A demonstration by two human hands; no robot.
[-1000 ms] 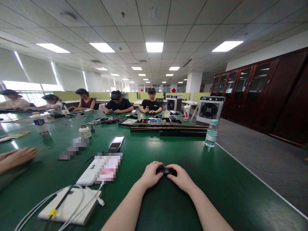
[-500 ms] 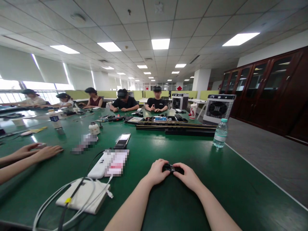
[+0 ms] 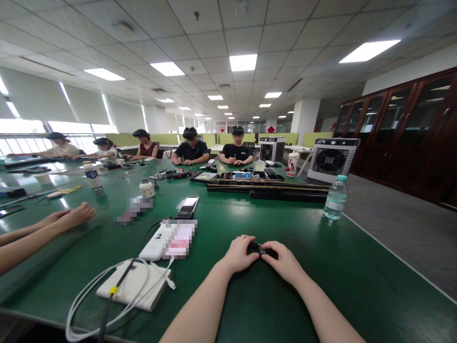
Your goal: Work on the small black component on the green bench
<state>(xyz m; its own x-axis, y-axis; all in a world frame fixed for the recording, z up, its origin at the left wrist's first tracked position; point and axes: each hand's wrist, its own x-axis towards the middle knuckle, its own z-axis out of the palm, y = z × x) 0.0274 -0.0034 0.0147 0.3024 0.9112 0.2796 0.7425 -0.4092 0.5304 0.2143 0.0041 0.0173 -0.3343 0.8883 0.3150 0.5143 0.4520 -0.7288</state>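
Observation:
Both hands meet over the green tabletop (image 3: pixel 243 214), around a small black object (image 3: pixel 255 248) whose kind I cannot make out. My left hand (image 3: pixel 242 253) has its fingers and thumb curled about the object's left end. The right end is pinched by my right hand (image 3: pixel 279 255), thumb in front and fingers behind. Between the two thumbs a greyish, shiny bit of the object shows. My palms and fingers cover the rest of it.
To the left lie a white power bank (image 3: pixel 153 244), a phone (image 3: pixel 188 207) and a cream-coloured pad (image 3: pixel 143 290) with a looped white cable. A water bottle (image 3: pixel 335 197) stands at the right edge. Black bars (image 3: pixel 289 194) lie farther back. A co-worker's hands (image 3: pixel 76 215) are at left.
The view has shifted slightly, so things sit a little farther right in it. My hands keep their grip on the black object. The co-worker's hands at left have lifted and closed.

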